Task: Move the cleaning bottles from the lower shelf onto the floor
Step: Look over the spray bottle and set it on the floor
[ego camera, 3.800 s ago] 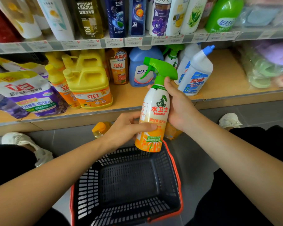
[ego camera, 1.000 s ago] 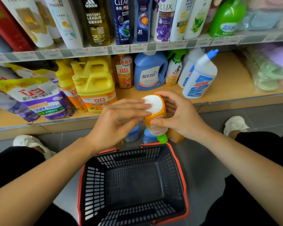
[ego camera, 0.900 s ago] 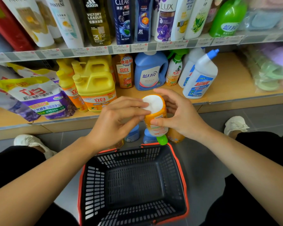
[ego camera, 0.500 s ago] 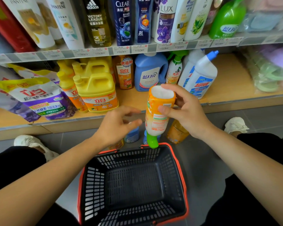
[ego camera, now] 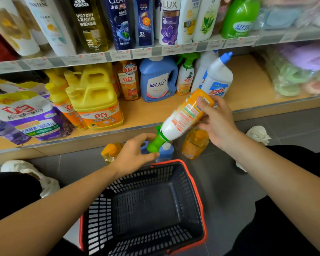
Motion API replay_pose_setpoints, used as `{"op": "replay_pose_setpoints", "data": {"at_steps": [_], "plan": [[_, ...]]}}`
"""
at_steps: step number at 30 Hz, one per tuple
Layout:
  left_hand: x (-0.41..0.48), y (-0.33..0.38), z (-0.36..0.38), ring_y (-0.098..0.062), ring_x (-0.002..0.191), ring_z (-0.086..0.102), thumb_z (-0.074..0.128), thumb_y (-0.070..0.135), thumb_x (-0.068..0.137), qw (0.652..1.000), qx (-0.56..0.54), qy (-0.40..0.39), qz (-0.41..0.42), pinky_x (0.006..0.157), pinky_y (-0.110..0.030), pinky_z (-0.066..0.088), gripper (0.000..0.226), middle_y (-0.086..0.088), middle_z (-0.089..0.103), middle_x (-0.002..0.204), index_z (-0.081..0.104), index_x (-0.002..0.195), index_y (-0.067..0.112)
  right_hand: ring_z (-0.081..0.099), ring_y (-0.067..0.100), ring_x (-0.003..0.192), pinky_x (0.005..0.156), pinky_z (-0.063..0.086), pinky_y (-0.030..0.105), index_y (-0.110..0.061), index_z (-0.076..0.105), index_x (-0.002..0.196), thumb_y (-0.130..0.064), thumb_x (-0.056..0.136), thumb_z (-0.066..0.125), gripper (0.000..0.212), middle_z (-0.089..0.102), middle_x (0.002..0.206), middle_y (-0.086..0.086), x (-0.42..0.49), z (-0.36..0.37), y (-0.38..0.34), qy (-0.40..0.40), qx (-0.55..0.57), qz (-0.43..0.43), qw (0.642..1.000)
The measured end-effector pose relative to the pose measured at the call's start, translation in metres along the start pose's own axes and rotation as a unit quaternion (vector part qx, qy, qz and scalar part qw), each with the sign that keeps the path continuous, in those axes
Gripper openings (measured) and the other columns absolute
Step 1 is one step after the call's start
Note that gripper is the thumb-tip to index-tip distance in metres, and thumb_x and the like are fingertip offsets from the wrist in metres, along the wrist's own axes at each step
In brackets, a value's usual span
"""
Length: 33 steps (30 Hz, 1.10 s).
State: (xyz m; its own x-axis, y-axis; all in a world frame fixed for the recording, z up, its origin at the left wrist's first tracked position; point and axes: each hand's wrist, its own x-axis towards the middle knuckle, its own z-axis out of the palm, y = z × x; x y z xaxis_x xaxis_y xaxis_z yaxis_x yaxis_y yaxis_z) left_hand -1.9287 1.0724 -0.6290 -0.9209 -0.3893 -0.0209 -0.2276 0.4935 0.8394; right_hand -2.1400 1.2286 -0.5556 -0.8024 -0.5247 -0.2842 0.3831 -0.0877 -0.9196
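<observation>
My right hand (ego camera: 217, 121) grips the orange-and-white spray bottle (ego camera: 183, 117) by its base. The bottle is tipped head-down, slanting to the lower left above the floor in front of the lower shelf (ego camera: 146, 115). My left hand (ego camera: 135, 154) holds its green spray head (ego camera: 155, 144) with curled fingers. On the floor below stand orange bottles (ego camera: 195, 143) (ego camera: 111, 151) and a blue bottle (ego camera: 165, 150). Still on the lower shelf are yellow jugs (ego camera: 96, 102), a blue detergent jug (ego camera: 158, 80), a second green-topped spray bottle (ego camera: 186, 76) and white bottles with blue caps (ego camera: 219, 76).
A black basket with a red rim (ego camera: 194, 183) sits on the grey floor between my knees. Refill bags (ego camera: 26, 115) lie at the shelf's left, wrapped soft goods (ego camera: 299, 74) at its right. Shampoo bottles (ego camera: 118, 23) fill the upper shelf. My white shoes (ego camera: 258, 133) (ego camera: 26, 169) flank the floor bottles.
The spray bottle went from upright to upside down, then tilted with its head swinging to the lower left. My left hand left its base and took hold of the green spray head.
</observation>
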Motion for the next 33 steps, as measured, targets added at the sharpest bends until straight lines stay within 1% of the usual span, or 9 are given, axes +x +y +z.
{"op": "replay_pose_setpoints", "data": {"at_steps": [5, 9, 12, 16, 19, 23, 27, 30, 33], "plan": [[0.03, 0.029, -0.004, -0.005, 0.091, 0.069, 0.063, 0.012, 0.097, 0.974, -0.219, 0.053, -0.02, 0.076, -0.022, 0.058, 0.015, 0.0, 0.066, 0.101, 0.063, 0.111, 0.015, 0.07, 0.029, 0.108, 0.086, 0.06, 0.043, -0.019, 0.06, 0.12, -0.019, 0.094, 0.068, 0.027, 0.069, 0.121, 0.011, 0.023, -0.033, 0.01, -0.007, -0.01, 0.078, 0.997], [0.052, 0.054, -0.008, -0.031, 0.077, 0.074, 0.064, 0.024, 0.093, 0.946, -0.313, 0.062, -0.064, 0.08, -0.06, 0.059, 0.02, -0.015, 0.067, 0.096, 0.063, 0.107, 0.01, 0.068, 0.029, 0.109, 0.091, 0.057, 0.037, -0.011, 0.062, 0.128, -0.024, 0.097, 0.065, 0.034, 0.07, 0.119, 0.017, 0.037, -0.054, 0.029, -0.011, -0.116, 0.097, 0.988], [0.068, 0.062, -0.009, -0.03, 0.07, 0.073, 0.068, 0.032, 0.094, 0.953, -0.285, 0.068, -0.077, 0.074, -0.068, 0.056, 0.023, -0.017, 0.073, 0.088, 0.065, 0.104, 0.011, 0.068, 0.018, 0.108, 0.089, 0.055, 0.032, -0.018, 0.068, 0.125, -0.037, 0.096, 0.064, 0.035, 0.074, 0.112, 0.005, 0.045, -0.067, 0.044, -0.031, -0.301, 0.049, 0.952], [0.089, 0.065, -0.002, -0.025, 0.061, 0.07, 0.066, 0.029, 0.098, 0.979, -0.189, 0.07, -0.043, 0.063, -0.053, 0.06, 0.011, -0.028, 0.066, 0.101, 0.065, 0.094, 0.019, 0.06, 0.021, 0.119, 0.105, 0.047, 0.043, -0.015, 0.068, 0.127, -0.027, 0.091, 0.073, 0.039, 0.068, 0.126, 0.006, 0.058, -0.091, 0.063, -0.061, -0.53, -0.06, 0.844], [0.102, 0.061, 0.01, -0.02, 0.055, 0.069, 0.067, 0.031, 0.096, 0.994, -0.1, 0.045, -0.019, 0.053, -0.046, 0.058, 0.01, -0.015, 0.06, 0.101, 0.065, 0.091, 0.023, 0.058, 0.024, 0.123, 0.105, 0.048, 0.047, -0.016, 0.058, 0.139, -0.016, 0.089, 0.075, 0.053, 0.062, 0.134, 0.007, 0.06, -0.1, 0.073, -0.115, -0.533, 0.006, 0.839], [0.122, 0.054, 0.026, -0.017, 0.052, 0.068, 0.069, 0.031, 0.095, 0.997, -0.068, 0.026, -0.022, 0.042, -0.027, 0.052, 0.011, 0.0, 0.061, 0.09, 0.066, 0.092, 0.021, 0.059, 0.021, 0.115, 0.1, 0.05, 0.042, -0.019, 0.058, 0.135, -0.011, 0.086, 0.076, 0.053, 0.064, 0.124, 0.003, 0.063, -0.105, 0.083, -0.109, -0.545, -0.022, 0.831], [0.145, 0.043, 0.038, -0.029, 0.078, 0.07, 0.076, 0.019, 0.089, 0.999, -0.05, 0.005, -0.018, 0.063, -0.032, 0.058, 0.016, -0.012, 0.066, 0.103, 0.066, 0.101, 0.022, 0.057, 0.018, 0.09, 0.079, 0.044, 0.029, -0.026, 0.058, 0.119, -0.016, 0.088, 0.073, 0.035, 0.056, 0.087, -0.009, 0.065, -0.112, 0.09, -0.087, -0.569, -0.027, 0.817], [0.155, 0.03, 0.051, -0.028, 0.113, 0.06, 0.079, 0.006, 0.083, 0.999, -0.005, -0.032, -0.008, 0.098, -0.04, 0.05, 0.043, -0.012, 0.062, 0.123, 0.066, 0.123, 0.014, 0.055, 0.015, 0.09, 0.08, 0.042, 0.028, -0.022, 0.059, 0.122, -0.015, 0.09, 0.072, 0.035, 0.055, 0.089, -0.01, 0.064, -0.118, 0.094, -0.076, -0.564, -0.026, 0.822], [0.16, 0.016, 0.07, -0.027, 0.121, 0.055, 0.079, 0.003, 0.081, 0.997, 0.025, -0.069, -0.011, 0.103, -0.035, 0.045, 0.055, -0.009, 0.059, 0.125, 0.061, 0.133, 0.011, 0.056, 0.015, 0.089, 0.078, 0.041, 0.026, -0.02, 0.059, 0.123, -0.015, 0.09, 0.072, 0.035, 0.055, 0.088, -0.009, 0.065, -0.124, 0.094, -0.07, -0.559, -0.019, 0.826]]}}
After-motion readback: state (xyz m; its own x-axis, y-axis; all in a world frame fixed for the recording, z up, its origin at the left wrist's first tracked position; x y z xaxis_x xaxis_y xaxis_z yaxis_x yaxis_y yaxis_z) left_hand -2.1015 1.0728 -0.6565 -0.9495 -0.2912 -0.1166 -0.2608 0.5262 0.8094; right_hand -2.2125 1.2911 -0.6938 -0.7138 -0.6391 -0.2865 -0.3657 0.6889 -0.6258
